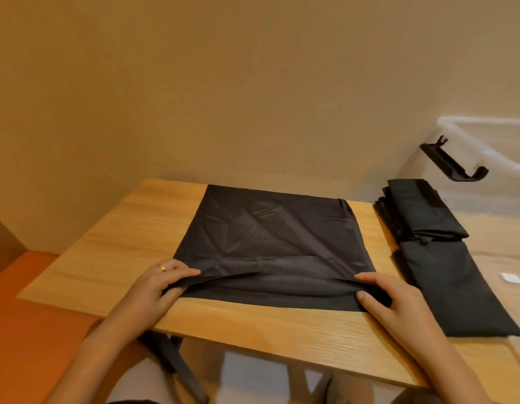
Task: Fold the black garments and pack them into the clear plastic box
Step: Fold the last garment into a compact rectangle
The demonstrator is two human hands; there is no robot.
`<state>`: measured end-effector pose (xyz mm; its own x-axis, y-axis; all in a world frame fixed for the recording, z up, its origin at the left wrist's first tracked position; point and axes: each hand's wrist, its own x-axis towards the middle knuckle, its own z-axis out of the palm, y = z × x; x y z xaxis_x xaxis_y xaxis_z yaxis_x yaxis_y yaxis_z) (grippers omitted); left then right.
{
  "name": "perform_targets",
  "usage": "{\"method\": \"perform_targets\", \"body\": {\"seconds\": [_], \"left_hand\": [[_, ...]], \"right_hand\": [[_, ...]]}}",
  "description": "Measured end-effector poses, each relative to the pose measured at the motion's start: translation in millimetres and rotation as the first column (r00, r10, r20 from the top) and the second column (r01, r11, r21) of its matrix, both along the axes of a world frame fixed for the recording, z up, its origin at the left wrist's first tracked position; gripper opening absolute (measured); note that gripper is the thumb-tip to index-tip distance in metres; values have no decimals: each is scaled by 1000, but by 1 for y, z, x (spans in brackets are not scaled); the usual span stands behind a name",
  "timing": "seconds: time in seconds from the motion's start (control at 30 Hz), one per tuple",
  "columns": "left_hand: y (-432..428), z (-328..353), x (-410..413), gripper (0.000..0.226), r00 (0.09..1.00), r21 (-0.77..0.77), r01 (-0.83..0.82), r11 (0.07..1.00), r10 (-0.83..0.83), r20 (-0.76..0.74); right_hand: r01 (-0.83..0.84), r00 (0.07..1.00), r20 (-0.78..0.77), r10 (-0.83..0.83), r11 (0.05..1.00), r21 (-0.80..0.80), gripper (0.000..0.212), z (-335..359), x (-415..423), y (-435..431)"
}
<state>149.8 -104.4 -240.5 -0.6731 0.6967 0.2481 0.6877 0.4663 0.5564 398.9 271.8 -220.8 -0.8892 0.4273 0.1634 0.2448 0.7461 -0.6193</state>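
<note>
left hand (154, 290): pinching the near-left edge of the garment (270, 237), cloth between thumb and curled fingers
right hand (398, 301): pinching the near-right edge, thumb under the raised fold, index finger along the top
garment: black, spread flat on the table (113, 243), runs from between the two hands out to the far edge ahead of them
fold: low ridge of cloth lifted between the hands, the rest lies flat with creases
ring (163, 268): gold, on a left-hand finger
stack (427, 214): folded black garments, ahead and to the right of the right hand, apart from it
long piece (451, 287): black, folded narrow, just right of the right hand, far end touching the stack
box (492, 141): clear plastic, far right, beyond the stack, well away from both hands
stack vs box: surface under it looks glossy, cannot tell if inside the box or beside it
latch (454, 161): black, on the box's left end, swung open, just beyond the stack
label (509, 277): small white square, right of the long piece
orange surface (34, 316): left of and below the left arm
table: light wood, against a beige wall
</note>
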Motion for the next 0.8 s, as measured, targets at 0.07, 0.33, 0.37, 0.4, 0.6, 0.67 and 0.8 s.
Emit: {"method": "perform_targets", "body": {"seconds": [0.07, 0.33, 0.37, 0.4, 0.6, 0.67, 0.8], "left_hand": [[-1, 0, 4, 50, 1000, 29, -29, 999, 29, -8], [-15, -8, 20, 63, 970, 176, -243, 954, 242, 25], [-17, -9, 22, 62, 967, 196, -255, 947, 254, 27], [-18, -10, 24, 61, 964, 210, -265, 941, 263, 35], [-31, -8, 25, 69, 987, 225, -101, 969, 71, 141], [-37, -6, 25, 64, 993, 203, -2, 979, -23, 118], [-50, -2, 25, 45, 981, 196, 61, 979, -95, 171]], "right_hand": [[25, 997, -70, -21, 999, 47, 37, -4, 4, 0], [151, 987, -70, -143, 981, 120, 30, -6, 9, -7], [168, 984, -86, -159, 979, 117, 29, -5, 9, -10], [195, 977, -111, -184, 976, 101, 27, -3, 9, -13], [292, 948, -140, -284, 956, 40, 44, 0, 19, -19], [289, 954, -100, -282, 955, 63, 44, 1, 28, -20], [251, 967, 21, -254, 963, 94, 46, 1, 44, -21]]}}
